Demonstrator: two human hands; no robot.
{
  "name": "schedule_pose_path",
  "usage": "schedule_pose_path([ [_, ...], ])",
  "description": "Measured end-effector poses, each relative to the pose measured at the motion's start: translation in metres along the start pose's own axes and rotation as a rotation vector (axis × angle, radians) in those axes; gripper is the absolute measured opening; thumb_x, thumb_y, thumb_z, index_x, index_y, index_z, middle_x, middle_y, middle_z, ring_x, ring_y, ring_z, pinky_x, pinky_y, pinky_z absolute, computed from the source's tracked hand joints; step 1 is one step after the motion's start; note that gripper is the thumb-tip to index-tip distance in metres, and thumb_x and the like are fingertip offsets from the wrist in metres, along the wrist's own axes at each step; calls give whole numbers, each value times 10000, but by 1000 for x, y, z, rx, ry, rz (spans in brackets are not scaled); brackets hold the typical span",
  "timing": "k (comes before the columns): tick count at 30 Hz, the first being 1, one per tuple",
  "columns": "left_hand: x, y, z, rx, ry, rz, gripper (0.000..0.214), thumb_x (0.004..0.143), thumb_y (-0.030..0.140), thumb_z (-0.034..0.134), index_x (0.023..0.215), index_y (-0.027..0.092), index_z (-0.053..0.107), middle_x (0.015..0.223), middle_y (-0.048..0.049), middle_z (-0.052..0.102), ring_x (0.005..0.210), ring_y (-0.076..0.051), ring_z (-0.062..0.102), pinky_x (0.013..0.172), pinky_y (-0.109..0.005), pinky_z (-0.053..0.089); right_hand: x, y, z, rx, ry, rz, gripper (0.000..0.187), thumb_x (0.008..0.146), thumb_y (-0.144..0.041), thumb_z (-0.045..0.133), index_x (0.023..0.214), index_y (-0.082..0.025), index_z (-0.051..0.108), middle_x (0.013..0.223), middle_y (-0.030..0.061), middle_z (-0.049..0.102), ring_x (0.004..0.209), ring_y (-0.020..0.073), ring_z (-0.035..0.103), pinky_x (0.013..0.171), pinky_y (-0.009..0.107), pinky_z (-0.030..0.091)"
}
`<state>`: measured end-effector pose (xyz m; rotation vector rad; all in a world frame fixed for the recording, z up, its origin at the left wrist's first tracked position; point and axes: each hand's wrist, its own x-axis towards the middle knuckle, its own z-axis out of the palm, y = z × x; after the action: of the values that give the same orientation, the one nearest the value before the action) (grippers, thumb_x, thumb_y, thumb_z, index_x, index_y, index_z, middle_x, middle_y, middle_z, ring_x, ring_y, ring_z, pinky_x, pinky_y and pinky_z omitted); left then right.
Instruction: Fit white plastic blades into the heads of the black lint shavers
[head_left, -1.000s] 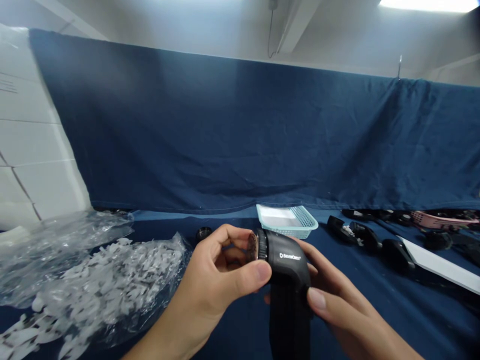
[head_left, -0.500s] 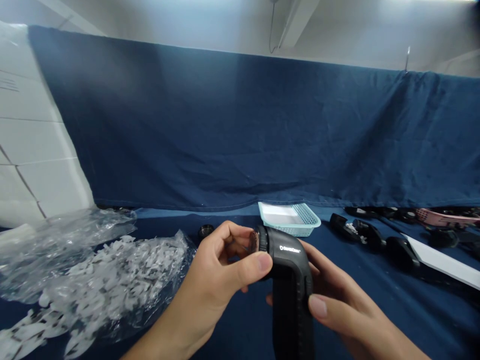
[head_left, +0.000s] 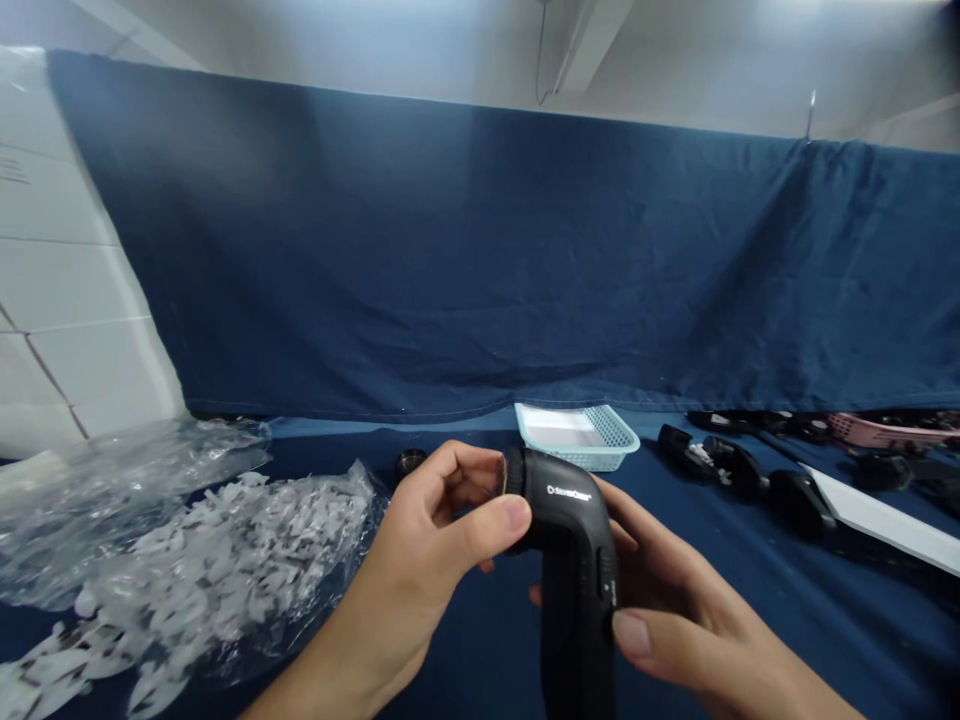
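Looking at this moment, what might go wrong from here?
The left hand has its fingers at the round head of the device; if that started moving, they might get caught.

The right hand has its thumb just below what looks like a switch, so an accidental press seems possible.

White pieces lie loose near the left forearm, which could sweep some aside.

one head-worn view looks forward and down from close behind the hands (head_left: 431,545), across the tabletop (head_left: 480,655) to a blue curtain (head_left: 480,260).
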<state>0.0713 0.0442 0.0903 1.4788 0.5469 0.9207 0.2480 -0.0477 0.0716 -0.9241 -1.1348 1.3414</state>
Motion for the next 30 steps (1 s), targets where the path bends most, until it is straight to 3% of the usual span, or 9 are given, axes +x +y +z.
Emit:
schedule_pose_path([
  [7,-1,3,5,51,30,34,282,823,415,676,990,199,605,893,-25,646,807,-164,571,693,-257,436,-3,-1,4,43,58,-19,593,797,-372,704,1351,-387,495,1422,11,540,1295,295,499,1044,479,418],
  [11,-3,1,7,164,101,74,330,764,432,726,971,200,616,883,-34,673,820,-202,609,756,-313,447,0,-1,7,59,134,2,477,824,-442,679,1285,-390,570,1357,4,606,1223,281,564,1013,458,444],
  [18,-2,-6,-1,220,61,73,310,777,442,715,938,209,590,894,-22,677,828,-197,618,747,-306,455,4,-4,8,95,147,107,582,774,-436,704,1328,-344,552,1235,37,690,984,282,692,992,491,429],
  [25,-3,-10,0,270,62,85,300,770,427,717,917,214,565,852,-3,677,793,-176,608,720,-290,434,12,-2,4,133,106,125,667,716,-390,666,1359,-280,526,1151,61,716,1026,320,653,958,503,416],
  [30,-3,-9,1,269,58,95,292,746,395,741,892,212,566,810,15,673,751,-157,604,692,-271,418,11,-5,5,152,105,144,649,715,-321,641,1353,-294,528,1136,46,722,1026,324,660,981,513,384],
])
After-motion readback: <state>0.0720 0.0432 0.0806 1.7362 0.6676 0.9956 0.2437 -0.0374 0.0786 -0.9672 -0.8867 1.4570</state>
